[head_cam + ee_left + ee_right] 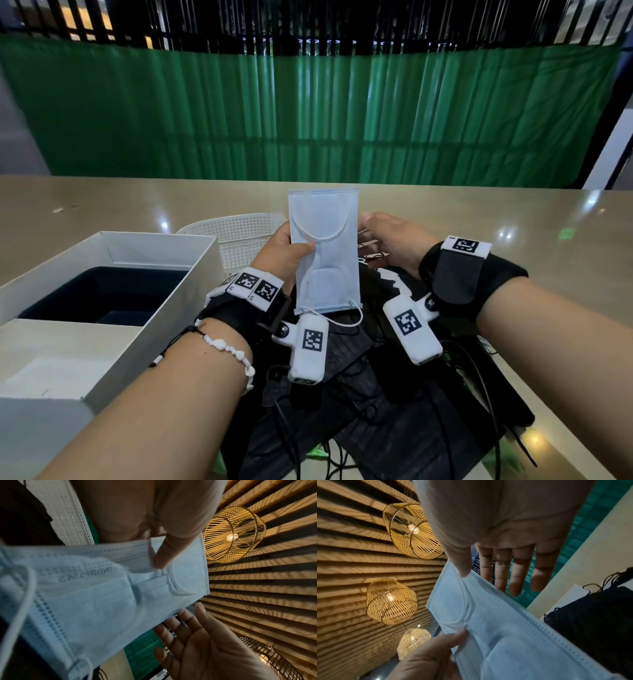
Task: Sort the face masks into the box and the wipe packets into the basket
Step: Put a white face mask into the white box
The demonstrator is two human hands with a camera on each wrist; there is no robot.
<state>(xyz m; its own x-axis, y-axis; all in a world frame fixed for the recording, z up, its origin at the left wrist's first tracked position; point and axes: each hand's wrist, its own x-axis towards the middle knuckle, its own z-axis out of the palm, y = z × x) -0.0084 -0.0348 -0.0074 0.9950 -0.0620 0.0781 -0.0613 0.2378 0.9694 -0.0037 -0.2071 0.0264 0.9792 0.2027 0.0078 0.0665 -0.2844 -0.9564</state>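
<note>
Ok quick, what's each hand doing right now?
Left hand: holding the blue face mask, thumb pinching it.
Right hand: open, fingers straight beside the mask's edge, holding nothing.

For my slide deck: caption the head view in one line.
Left hand holds a light blue face mask upright above black masks; right hand open beside it.

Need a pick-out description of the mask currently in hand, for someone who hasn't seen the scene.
Start at the beige table, with the white cardboard box and white perforated plastic basket at its left. Just right of the basket, above a heap of black face masks, the left hand holds up a light blue pleated face mask. It is the only pale, lifted mask; the others are black and lie flat.
</note>
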